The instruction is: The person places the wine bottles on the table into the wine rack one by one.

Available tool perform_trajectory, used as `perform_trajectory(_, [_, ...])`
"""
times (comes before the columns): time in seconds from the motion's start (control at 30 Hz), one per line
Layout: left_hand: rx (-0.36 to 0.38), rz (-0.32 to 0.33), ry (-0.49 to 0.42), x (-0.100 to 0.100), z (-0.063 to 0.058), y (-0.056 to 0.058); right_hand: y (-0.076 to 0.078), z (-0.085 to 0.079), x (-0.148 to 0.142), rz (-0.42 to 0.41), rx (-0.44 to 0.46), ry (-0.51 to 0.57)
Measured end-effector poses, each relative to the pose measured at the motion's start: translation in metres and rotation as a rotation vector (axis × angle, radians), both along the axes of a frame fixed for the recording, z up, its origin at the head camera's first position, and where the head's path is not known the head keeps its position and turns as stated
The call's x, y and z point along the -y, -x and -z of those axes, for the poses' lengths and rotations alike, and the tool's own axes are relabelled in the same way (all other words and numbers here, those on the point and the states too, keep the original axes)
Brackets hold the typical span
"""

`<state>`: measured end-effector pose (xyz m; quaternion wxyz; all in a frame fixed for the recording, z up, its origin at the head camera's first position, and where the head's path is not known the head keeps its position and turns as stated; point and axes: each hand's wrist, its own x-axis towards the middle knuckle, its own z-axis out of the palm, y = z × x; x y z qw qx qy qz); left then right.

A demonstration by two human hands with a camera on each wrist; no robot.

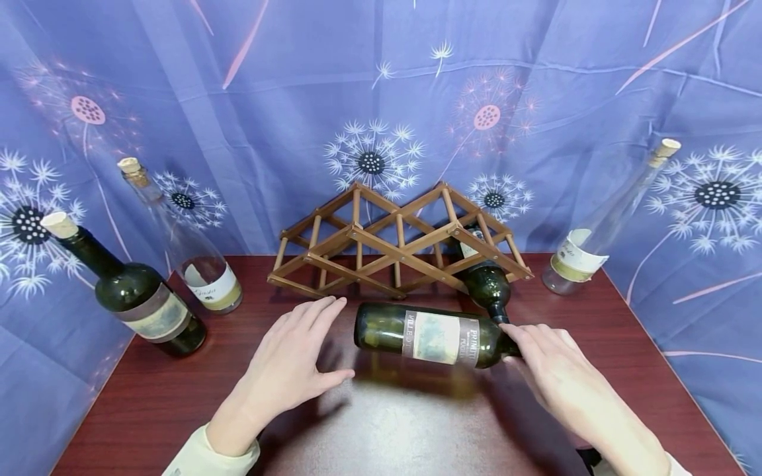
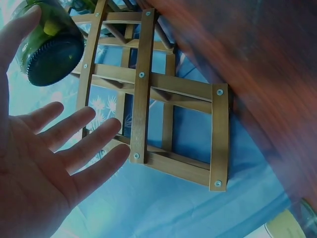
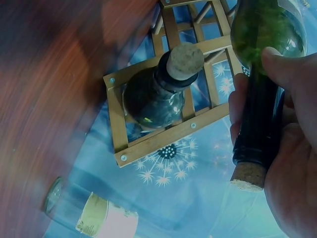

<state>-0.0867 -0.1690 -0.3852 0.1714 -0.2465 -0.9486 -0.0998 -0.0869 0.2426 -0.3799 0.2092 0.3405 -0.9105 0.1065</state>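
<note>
My right hand (image 1: 559, 377) grips the dark neck of a green wine bottle (image 1: 437, 335), which lies level in the air above the table. In the right wrist view its corked neck (image 3: 257, 119) is inside the curled fingers. My left hand (image 1: 292, 357) is spread, thumb apart, just left of the bottle's base (image 2: 54, 62), not visibly touching it. Behind stands a wooden lattice wine rack (image 1: 381, 248). Another dark green bottle (image 1: 485, 281) sits in the rack's right end, its corked neck (image 3: 185, 62) pointing outward.
At the left of the table (image 1: 393, 436) stand a dark corked bottle (image 1: 155, 307) and a clear corked bottle (image 1: 205, 271). Another clear bottle (image 1: 577, 258) stands at the back right. A blue patterned cloth (image 1: 297, 79) hangs behind the rack.
</note>
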Motion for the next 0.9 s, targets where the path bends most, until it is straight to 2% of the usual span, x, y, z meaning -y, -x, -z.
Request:
perform_trajectory(0.37, [-0.012, -0.014, 0.011, 0.004, 0.004, 0.0, -0.001, 0.002, -0.011, 0.001, -0.03, 0.019])
perform_trajectory(0.9, [-0.037, -0.033, 0.02, 0.011, 0.009, 0.0, -0.002, 0.003, -0.03, 0.076, -0.005, 0.026])
